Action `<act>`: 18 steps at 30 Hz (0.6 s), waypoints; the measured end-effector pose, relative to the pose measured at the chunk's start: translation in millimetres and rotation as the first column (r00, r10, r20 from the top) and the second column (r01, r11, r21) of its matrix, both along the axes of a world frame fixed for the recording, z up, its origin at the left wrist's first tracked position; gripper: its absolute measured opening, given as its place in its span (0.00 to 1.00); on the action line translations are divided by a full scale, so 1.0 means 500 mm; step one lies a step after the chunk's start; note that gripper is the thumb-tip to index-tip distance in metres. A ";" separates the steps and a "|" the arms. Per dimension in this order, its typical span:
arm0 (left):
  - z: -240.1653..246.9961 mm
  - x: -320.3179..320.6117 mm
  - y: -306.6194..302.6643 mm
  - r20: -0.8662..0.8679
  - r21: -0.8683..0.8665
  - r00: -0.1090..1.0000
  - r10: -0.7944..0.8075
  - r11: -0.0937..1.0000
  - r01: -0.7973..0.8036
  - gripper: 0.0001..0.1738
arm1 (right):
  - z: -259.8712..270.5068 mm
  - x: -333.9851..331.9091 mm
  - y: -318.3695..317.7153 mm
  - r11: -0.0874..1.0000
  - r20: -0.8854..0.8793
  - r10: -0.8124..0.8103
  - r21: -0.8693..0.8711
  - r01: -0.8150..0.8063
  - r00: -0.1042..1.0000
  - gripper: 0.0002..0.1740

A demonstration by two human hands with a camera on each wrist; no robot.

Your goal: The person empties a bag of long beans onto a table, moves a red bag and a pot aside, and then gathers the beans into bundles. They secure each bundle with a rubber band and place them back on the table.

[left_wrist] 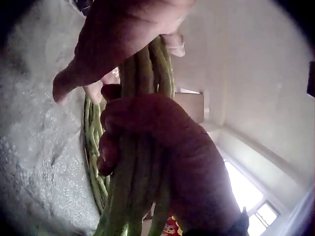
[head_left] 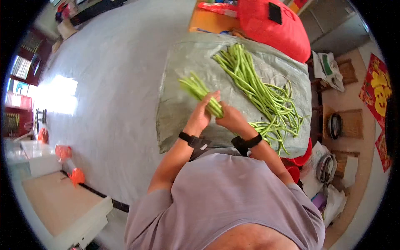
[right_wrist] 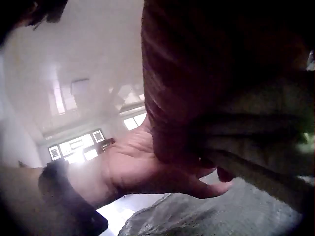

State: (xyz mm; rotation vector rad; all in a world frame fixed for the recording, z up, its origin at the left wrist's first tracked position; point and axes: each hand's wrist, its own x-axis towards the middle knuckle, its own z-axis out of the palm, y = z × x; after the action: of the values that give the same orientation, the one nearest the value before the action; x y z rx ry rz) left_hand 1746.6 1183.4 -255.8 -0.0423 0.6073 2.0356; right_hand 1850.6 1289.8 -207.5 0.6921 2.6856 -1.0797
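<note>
A bundle of long green beans is held slanting in front of the body, its far end blurred. My right hand grips the bundle near its closer end, fingers curled round the stalks in the left wrist view. Just ahead, my left hand holds the same bundle, its thumb stretched across it and a fingertip showing on the other side. A larger pile of long beans lies to the right on a grey-green woven sheet. In the right wrist view, shadow hides much of the right hand.
A large red bag stands at the sheet's far edge, beside an orange tabletop. Something red sits below the right near corner. Wooden chairs line the right wall. At lower left is a tan-topped cabinet.
</note>
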 end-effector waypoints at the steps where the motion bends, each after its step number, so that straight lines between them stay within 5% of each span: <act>1: -0.002 0.004 0.004 0.014 0.007 0.999 -0.031 1.000 0.031 0.26 | 0.004 0.000 0.001 1.000 0.028 0.006 -0.008 -0.006 1.000 0.27; 6: 0.003 0.010 0.020 -0.001 -0.085 1.000 0.005 0.996 -0.005 0.09 | 0.007 0.033 -0.020 1.000 -0.060 -0.023 0.020 0.024 0.998 0.38; 10: 0.017 0.000 0.044 0.197 -0.108 0.965 0.172 0.982 -0.153 0.08 | 0.026 0.092 0.005 0.994 -0.102 -0.098 0.040 0.102 0.990 0.41; 18: -0.010 -0.058 0.046 0.358 -0.074 0.915 0.187 0.982 -0.172 0.09 | -0.107 0.303 0.130 0.860 -0.055 -0.152 0.485 0.159 0.987 0.26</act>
State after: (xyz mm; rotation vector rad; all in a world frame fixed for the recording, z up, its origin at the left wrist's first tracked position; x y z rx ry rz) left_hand 1717.4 1206.6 -261.0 -0.5068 0.4210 2.1187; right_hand 2002.2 1354.8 -261.1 0.9959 2.9816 -0.4128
